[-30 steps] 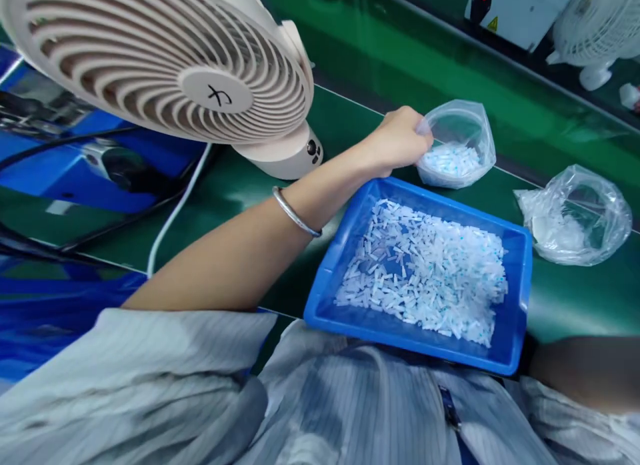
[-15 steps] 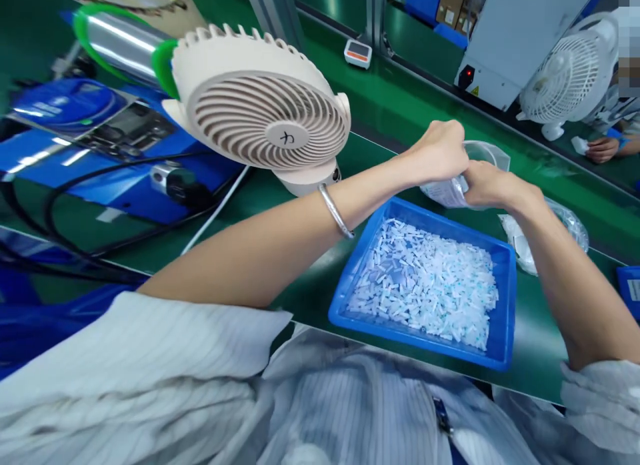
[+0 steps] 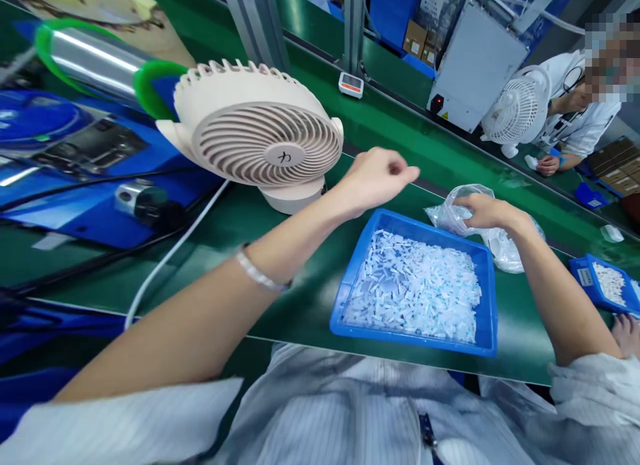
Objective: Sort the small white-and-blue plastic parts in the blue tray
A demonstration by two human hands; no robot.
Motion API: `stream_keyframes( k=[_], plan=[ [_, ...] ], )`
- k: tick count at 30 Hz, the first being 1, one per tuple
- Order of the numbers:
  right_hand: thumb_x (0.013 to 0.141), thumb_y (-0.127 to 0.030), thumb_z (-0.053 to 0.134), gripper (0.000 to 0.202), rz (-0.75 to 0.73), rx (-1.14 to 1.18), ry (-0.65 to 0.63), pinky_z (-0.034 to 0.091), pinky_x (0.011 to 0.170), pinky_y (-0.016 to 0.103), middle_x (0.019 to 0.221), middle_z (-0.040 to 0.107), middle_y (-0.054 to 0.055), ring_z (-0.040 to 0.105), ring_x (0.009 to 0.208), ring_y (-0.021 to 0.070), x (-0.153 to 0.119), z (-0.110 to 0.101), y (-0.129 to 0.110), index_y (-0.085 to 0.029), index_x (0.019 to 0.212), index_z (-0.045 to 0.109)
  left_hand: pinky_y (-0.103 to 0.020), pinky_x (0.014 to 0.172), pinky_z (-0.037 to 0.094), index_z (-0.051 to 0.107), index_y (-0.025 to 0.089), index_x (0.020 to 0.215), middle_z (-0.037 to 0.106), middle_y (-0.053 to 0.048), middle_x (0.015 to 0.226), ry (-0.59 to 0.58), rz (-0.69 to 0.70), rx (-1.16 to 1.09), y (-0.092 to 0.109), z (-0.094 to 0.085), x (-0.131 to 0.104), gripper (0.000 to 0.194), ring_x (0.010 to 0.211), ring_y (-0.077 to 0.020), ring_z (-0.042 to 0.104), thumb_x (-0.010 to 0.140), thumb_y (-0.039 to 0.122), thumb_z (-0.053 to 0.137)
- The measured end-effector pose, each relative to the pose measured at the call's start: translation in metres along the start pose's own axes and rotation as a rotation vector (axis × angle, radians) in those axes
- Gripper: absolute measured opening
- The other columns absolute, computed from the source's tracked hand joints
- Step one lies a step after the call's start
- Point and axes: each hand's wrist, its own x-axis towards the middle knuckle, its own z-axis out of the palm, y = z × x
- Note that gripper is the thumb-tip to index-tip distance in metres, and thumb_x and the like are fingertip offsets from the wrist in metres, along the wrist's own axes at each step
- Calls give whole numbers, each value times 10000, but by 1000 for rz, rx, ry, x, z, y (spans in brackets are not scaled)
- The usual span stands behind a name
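Note:
My left hand [image 3: 379, 179] is raised over the far left corner of the blue tray, its fingers curled and the tips pressed together. Whether anything small is pinched there cannot be seen. My right hand [image 3: 484, 211] grips a clear plastic bag [image 3: 450, 215] behind the tray, and the hand hides part of its mouth. Many small white and pale blue strip-like pieces [image 3: 425, 285] lie loose in the blue tray [image 3: 487, 338]. Beside the first bag, under my right wrist, lies another clear bag [image 3: 507, 251] with pale contents.
A beige fan [image 3: 260, 141] stands left of the tray, near a metal cylinder with green ends [image 3: 95, 61]. A white cable [image 3: 173, 251] runs along the bench. At right are a small blue bin [image 3: 585, 278] of white pieces and another person's hand [image 3: 549, 165].
My left hand has come away from the plastic bag and moved left toward the fan. My right hand stays at the bag. The view has shifted, showing more of the right side.

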Motion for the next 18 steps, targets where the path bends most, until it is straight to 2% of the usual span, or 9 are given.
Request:
stream_keyframes(
  k=[3, 5, 8, 10, 11, 13, 15, 18],
  plan=[
    [730, -217, 518, 456, 0, 33, 104, 425, 837, 364, 1151, 536, 104, 500, 1044, 256, -15, -4, -6, -141, 1176, 464, -289, 664, 427, 606, 170, 762, 640, -45, 761, 14, -125, 30, -25, -27, -40, 255, 685, -178, 573, 714, 382, 472],
    [761, -222, 482, 363, 7, 70, 258, 436, 809, 367, 1083, 580, 89, 536, 991, 249, -31, -6, -17, -151, 1116, 514, -277, 676, 436, 600, 172, 822, 647, -48, 845, 46, -178, 19, -39, -38, -69, 297, 715, -178, 581, 731, 406, 442],
    [803, -268, 440, 301, -14, 189, 582, 449, 773, 338, 1009, 609, 60, 572, 911, 207, -61, 5, -40, -178, 1075, 529, -282, 643, 451, 584, 164, 885, 657, -72, 870, 73, -282, 60, -56, -40, -107, 363, 727, -199, 594, 739, 445, 407],
    [816, -285, 427, 293, -15, 301, 643, 464, 725, 307, 959, 617, 57, 589, 814, 171, -81, 23, -56, -175, 1071, 520, -279, 642, 463, 569, 171, 920, 654, -77, 907, 27, -253, 34, -69, -33, -127, 373, 735, -196, 603, 752, 445, 380],
    [819, -299, 425, 284, -8, 333, 602, 470, 694, 299, 925, 616, 55, 589, 772, 163, -90, 33, -62, -178, 1056, 525, -280, 658, 467, 560, 175, 947, 648, -78, 934, -11, -220, 13, -75, -29, -135, 372, 741, -191, 605, 763, 437, 371],
    [801, -308, 454, 335, 60, 332, 372, 475, 652, 304, 952, 581, 71, 580, 712, 161, -103, 55, -71, -183, 1109, 490, -293, 663, 480, 536, 172, 1017, 648, -90, 929, -87, -140, -37, -85, -19, -148, 406, 735, -195, 610, 783, 440, 341],
    [749, -297, 523, 486, 227, 289, 174, 474, 677, 340, 1040, 516, 109, 577, 726, 182, -108, 73, -75, -192, 1208, 402, -324, 705, 484, 516, 161, 1076, 633, -113, 971, -129, -18, -51, -93, -11, -157, 463, 808, -227, 606, 780, 472, 344],
    [703, -302, 572, 618, 421, 285, 49, 438, 793, 376, 1113, 437, 147, 554, 878, 234, -105, 90, -79, -179, 1259, 331, -355, 803, 458, 442, 179, 1181, 563, -126, 1104, -171, 127, -93, -97, -7, -164, 513, 979, -261, 547, 790, 492, 329]
  ],
)
